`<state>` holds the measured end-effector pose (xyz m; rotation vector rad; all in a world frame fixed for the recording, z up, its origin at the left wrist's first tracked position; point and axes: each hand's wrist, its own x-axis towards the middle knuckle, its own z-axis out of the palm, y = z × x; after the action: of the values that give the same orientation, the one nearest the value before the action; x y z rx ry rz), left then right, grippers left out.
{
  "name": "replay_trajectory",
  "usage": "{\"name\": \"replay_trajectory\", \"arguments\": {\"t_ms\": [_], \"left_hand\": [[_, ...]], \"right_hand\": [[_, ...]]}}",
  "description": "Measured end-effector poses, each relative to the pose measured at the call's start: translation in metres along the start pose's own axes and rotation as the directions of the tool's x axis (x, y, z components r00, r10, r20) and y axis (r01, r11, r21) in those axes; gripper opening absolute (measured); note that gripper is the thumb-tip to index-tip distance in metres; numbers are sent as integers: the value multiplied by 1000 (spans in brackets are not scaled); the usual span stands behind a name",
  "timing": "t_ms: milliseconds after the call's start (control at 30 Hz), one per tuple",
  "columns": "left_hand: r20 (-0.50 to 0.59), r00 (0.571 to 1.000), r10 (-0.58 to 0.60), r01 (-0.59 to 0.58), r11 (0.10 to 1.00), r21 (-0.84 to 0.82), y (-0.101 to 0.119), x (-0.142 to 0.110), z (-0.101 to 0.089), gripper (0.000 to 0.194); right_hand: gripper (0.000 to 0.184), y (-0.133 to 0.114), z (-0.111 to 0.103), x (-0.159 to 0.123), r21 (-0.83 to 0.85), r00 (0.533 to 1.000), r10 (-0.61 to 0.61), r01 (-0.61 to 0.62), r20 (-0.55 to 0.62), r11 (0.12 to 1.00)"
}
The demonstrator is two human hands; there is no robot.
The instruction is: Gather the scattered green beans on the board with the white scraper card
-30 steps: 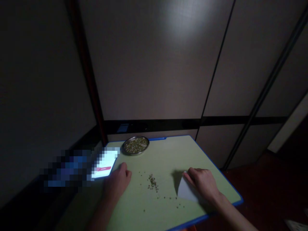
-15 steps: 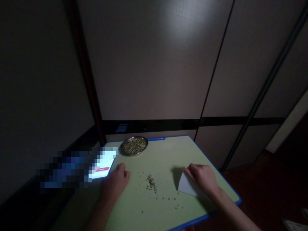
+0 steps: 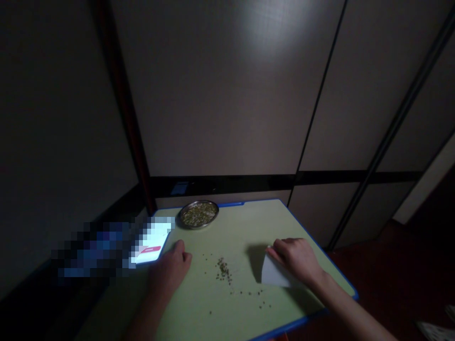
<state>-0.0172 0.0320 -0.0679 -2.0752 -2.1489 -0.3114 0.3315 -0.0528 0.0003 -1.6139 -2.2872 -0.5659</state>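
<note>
Since half a second ago, the right hand (image 3: 299,259) and its piece of white paper (image 3: 275,273) have shifted slightly left, while the left hand and the main cluster of seeds show hardly any change. The right hand's fingers are closed on the paper's upper edge, holding it tilted at the right part of the table (image 3: 245,229). Small dark seeds (image 3: 222,268) lie on the table between the two hands — most in a loose cluster, others strung out towards the paper's lower left corner. The left hand (image 3: 174,263) rests near a bright, partly blurred screen (image 3: 153,239), its fingers curled under; I cannot tell whether they hold anything. Farther back, near the table's far edge, stands a round metal plate (image 3: 197,228) — greenish and pale bits are spread across it.
</note>
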Motion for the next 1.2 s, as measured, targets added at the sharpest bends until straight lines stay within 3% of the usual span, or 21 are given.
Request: {"name": "replay_trajectory", "arguments": {"t_ms": [400, 1200], "left_hand": [[31, 999, -9, 8, 1000, 17, 2, 1, -1, 20], [25, 1000, -8, 8, 1000, -9, 4, -3, -7, 19]], "right_hand": [[45, -3, 3, -17, -6, 999, 36, -36, 21, 999], [46, 4, 16, -22, 15, 995, 102, -102, -14, 995]]}}
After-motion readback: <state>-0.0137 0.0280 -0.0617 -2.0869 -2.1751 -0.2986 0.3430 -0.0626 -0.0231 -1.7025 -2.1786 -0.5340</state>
